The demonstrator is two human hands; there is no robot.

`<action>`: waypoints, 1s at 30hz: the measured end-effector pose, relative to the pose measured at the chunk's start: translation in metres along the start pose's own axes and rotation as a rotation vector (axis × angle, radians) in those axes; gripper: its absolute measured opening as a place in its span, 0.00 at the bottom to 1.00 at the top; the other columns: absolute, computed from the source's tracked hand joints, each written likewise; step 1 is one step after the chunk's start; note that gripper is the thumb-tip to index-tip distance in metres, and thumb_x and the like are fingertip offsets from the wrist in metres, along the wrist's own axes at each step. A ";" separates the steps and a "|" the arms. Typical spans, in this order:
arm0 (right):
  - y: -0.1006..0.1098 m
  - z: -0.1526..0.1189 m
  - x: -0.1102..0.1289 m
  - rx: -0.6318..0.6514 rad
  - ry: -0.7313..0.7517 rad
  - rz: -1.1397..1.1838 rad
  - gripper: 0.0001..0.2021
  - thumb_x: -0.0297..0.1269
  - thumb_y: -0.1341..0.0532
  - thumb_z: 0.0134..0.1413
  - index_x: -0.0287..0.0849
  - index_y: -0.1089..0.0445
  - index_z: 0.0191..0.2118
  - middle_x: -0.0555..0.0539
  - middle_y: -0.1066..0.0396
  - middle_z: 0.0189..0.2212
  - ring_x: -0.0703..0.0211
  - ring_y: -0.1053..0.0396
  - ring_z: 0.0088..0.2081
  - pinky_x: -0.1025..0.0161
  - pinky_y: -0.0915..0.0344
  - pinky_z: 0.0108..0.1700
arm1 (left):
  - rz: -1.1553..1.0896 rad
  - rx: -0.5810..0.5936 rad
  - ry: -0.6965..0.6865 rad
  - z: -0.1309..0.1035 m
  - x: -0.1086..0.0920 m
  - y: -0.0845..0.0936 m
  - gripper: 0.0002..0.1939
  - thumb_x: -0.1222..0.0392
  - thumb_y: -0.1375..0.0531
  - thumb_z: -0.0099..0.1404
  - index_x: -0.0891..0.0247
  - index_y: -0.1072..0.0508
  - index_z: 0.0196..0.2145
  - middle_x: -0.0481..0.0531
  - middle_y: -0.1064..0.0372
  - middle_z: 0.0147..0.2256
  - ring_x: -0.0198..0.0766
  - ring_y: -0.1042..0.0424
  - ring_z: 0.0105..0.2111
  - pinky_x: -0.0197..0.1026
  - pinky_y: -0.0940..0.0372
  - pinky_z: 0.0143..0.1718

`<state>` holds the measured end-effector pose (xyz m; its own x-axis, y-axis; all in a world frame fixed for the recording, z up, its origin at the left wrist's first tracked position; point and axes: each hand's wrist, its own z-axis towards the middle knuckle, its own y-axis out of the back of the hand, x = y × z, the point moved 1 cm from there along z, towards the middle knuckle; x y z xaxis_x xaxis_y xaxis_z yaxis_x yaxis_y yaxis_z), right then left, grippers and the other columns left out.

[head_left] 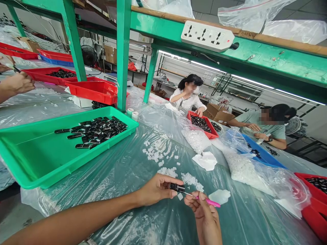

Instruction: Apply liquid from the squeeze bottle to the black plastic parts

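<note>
Near the table's front, my left hand (155,190) pinches a small black part (177,187) between thumb and fingers. My right hand (204,211) grips a pink-handled tool (212,203), whose thin metal shaft points left and meets the black part's right end. Just beyond my hands lie small white pieces (192,181) and larger white bits (154,153) on the plastic-covered table (127,163). A translucent pale piece (220,196) is beside the tool.
A green tray (41,163) with many black parts stands at the left. Red trays (93,90) sit behind it, near a green post (123,58). Bags of white pieces (245,170) lie at the right. Other people (187,95) work across the table; another person's hands (21,81) are far left.
</note>
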<state>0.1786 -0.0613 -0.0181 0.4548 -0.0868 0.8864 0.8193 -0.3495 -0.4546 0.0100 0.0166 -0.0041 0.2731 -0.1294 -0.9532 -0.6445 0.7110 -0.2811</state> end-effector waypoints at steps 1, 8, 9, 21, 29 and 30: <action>0.000 0.000 0.000 0.000 0.001 -0.004 0.12 0.44 0.34 0.46 0.39 0.26 0.30 0.47 0.25 0.27 0.58 0.27 0.31 0.63 0.31 0.37 | 0.001 -0.004 0.001 0.000 -0.001 0.000 0.23 0.55 0.33 0.52 0.66 0.26 0.45 0.49 0.34 0.23 0.31 0.38 0.24 0.33 0.44 0.28; 0.005 0.000 -0.002 -0.001 -0.006 0.008 0.12 0.44 0.36 0.48 0.39 0.26 0.32 0.45 0.24 0.28 0.59 0.27 0.31 0.64 0.31 0.39 | 0.013 -0.006 0.023 0.000 -0.003 -0.001 0.24 0.54 0.33 0.51 0.65 0.26 0.46 0.51 0.30 0.26 0.32 0.35 0.24 0.35 0.41 0.30; 0.005 0.001 -0.002 0.000 -0.012 0.006 0.12 0.44 0.36 0.48 0.39 0.26 0.32 0.45 0.24 0.28 0.59 0.27 0.31 0.64 0.31 0.39 | 0.018 -0.008 0.026 0.000 -0.003 -0.001 0.24 0.54 0.33 0.51 0.65 0.26 0.46 0.51 0.30 0.26 0.33 0.35 0.24 0.35 0.40 0.30; -0.001 -0.001 0.001 -0.008 0.001 -0.017 0.12 0.45 0.34 0.45 0.40 0.26 0.29 0.48 0.25 0.27 0.59 0.27 0.31 0.65 0.31 0.37 | 0.014 -0.007 0.017 0.000 -0.001 -0.001 0.23 0.56 0.34 0.53 0.65 0.27 0.47 0.50 0.31 0.25 0.31 0.36 0.24 0.34 0.40 0.31; -0.001 -0.002 0.003 -0.030 0.028 -0.063 0.13 0.46 0.35 0.46 0.39 0.26 0.29 0.47 0.25 0.27 0.57 0.28 0.31 0.62 0.31 0.37 | 0.062 0.013 0.007 0.000 -0.002 -0.001 0.23 0.53 0.36 0.56 0.64 0.28 0.48 0.53 0.31 0.29 0.34 0.34 0.26 0.36 0.39 0.32; -0.001 -0.003 0.003 -0.038 0.042 -0.084 0.13 0.46 0.36 0.46 0.39 0.27 0.29 0.47 0.25 0.27 0.56 0.28 0.31 0.61 0.31 0.38 | 0.089 0.021 -0.013 0.000 -0.002 -0.001 0.22 0.53 0.37 0.57 0.63 0.28 0.48 0.54 0.31 0.32 0.35 0.34 0.28 0.36 0.39 0.33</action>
<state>0.1782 -0.0635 -0.0144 0.3696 -0.0947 0.9243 0.8396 -0.3920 -0.3759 0.0100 0.0164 -0.0021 0.2244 -0.0561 -0.9729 -0.6514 0.7339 -0.1925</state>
